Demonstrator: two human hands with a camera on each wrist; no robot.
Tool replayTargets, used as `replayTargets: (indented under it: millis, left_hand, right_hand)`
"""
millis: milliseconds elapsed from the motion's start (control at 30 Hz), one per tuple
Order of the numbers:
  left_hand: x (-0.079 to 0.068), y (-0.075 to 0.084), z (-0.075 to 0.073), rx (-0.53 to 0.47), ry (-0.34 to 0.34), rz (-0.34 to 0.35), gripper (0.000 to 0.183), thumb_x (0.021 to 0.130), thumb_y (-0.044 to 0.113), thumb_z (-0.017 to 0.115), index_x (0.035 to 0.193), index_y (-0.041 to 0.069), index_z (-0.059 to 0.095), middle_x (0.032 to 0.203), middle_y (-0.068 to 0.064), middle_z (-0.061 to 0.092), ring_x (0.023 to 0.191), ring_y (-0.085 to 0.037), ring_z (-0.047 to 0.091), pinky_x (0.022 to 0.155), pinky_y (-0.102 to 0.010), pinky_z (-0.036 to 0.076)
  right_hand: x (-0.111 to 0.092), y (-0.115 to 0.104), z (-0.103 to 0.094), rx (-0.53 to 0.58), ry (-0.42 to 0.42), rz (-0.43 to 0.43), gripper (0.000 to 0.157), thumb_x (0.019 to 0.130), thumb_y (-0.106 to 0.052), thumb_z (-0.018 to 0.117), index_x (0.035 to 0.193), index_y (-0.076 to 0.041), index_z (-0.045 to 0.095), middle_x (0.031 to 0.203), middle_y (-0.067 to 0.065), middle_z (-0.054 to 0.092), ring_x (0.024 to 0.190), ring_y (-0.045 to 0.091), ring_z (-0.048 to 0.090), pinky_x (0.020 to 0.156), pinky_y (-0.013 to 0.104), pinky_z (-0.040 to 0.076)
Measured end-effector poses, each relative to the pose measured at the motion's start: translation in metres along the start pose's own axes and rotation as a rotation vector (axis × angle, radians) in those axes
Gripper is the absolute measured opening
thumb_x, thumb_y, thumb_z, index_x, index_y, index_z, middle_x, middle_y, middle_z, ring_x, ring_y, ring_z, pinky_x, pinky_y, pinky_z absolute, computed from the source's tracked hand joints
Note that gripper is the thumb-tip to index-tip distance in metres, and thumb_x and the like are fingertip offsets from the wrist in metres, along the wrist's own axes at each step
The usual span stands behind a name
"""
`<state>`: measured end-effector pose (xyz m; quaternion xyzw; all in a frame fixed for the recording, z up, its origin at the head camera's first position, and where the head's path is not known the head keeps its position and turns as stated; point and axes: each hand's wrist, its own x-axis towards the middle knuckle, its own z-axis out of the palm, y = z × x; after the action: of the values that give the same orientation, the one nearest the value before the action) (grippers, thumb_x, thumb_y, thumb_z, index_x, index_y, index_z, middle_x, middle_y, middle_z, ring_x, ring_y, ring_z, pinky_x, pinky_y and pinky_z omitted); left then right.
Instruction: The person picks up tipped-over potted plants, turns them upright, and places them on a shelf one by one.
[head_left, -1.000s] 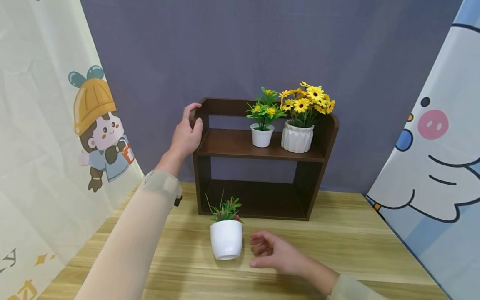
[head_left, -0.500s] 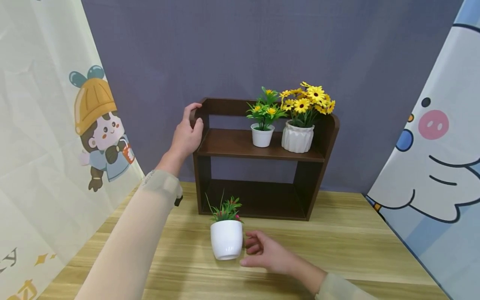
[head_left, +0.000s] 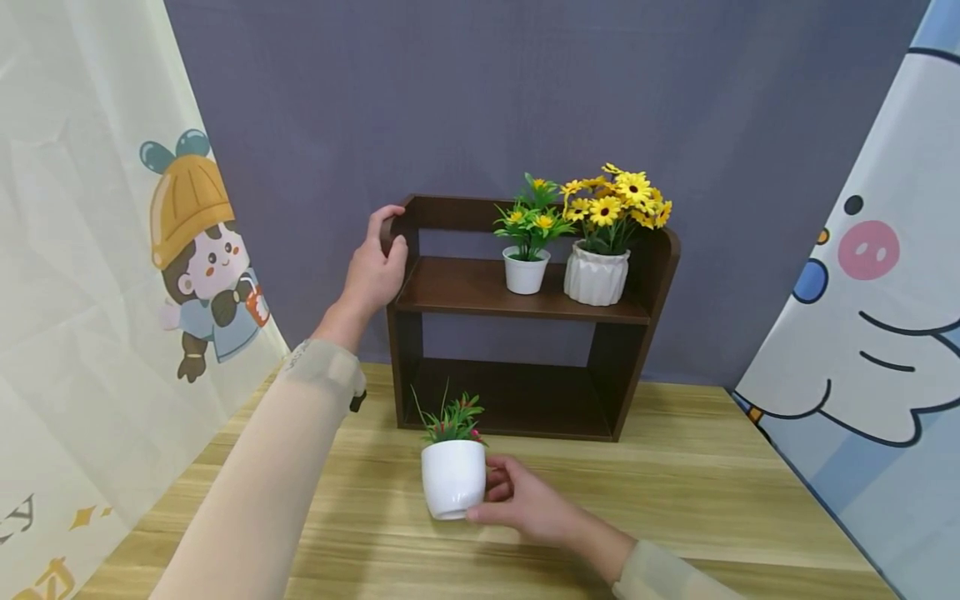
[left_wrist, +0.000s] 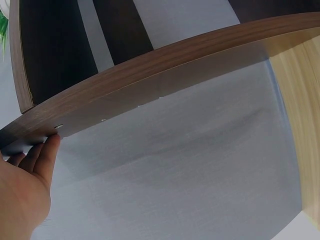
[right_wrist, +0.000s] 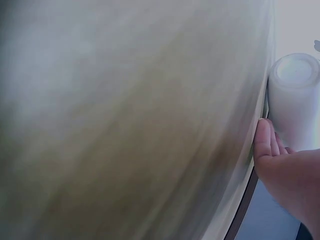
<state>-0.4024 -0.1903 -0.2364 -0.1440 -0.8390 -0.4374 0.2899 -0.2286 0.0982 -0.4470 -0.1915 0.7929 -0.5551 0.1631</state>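
A white pot [head_left: 453, 480] with green leaves and small pink-red flowers lies on its side on the table, its base towards me. At its right edge is my right hand [head_left: 532, 504], thumb tip by the base and the other fingers partly hidden beside the pot. The right wrist view shows these fingers loosely bent alongside the white pot [right_wrist: 296, 97]; firm contact cannot be made out. My left hand [head_left: 372, 271] grips the upper left side panel of a dark brown two-tier shelf [head_left: 517, 310]. In the left wrist view, fingers [left_wrist: 48, 155] press that panel's outer face.
On the shelf's upper board stand a small white pot with yellow-flowered greenery [head_left: 525, 271] and a ribbed white pot of yellow daisies [head_left: 596, 277]. The wooden table [head_left: 697, 483] carries the shelf. A grey curtain [head_left: 300, 100] hangs behind, with printed cloths on both sides.
My right hand has moved left across the table until its thumb and fingers reach the right edge of the lying pot. The left hand, shelf and pots have stayed in place.
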Motion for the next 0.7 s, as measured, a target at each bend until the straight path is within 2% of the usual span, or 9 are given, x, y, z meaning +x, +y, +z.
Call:
replayTargets:
  millis: [267,533,700]
  left_hand:
    - [-0.001,0.001,0.000,0.001,-0.005,-0.010,0.048,0.115,0.035,0.041,0.162,0.041,0.035,0.068,-0.005,0.046,0.056,-0.024,0.046,0.056,-0.040,0.042]
    - [0.000,0.000,0.000,0.003,-0.004,-0.001,0.048,0.114,0.035,0.040,0.162,0.040,0.035,0.071,-0.007,0.048,0.059,-0.027,0.047,0.059,-0.041,0.042]
    - [0.000,-0.001,0.001,0.008,-0.008,-0.003,0.048,0.115,0.036,0.040,0.162,0.041,0.035,0.071,-0.007,0.049,0.059,-0.026,0.048,0.058,-0.041,0.043]
  right_hand:
    - [0.010,-0.003,0.010,0.004,0.037,-0.002,0.092,0.090,-0.028,0.091,0.155,0.013,0.041,0.127,0.018,0.069,0.112,0.024,0.067,0.094,0.037,0.059]
    - [0.018,-0.011,0.020,-0.036,0.108,0.030,0.091,0.091,-0.035,0.089,0.154,0.013,0.043,0.129,0.019,0.070,0.117,0.028,0.070,0.097,0.047,0.061]
    - [0.024,-0.015,0.026,-0.039,0.123,0.042,0.089,0.091,-0.039,0.089,0.151,0.012,0.047,0.126,0.018,0.072,0.113,0.026,0.071,0.094,0.043,0.061]
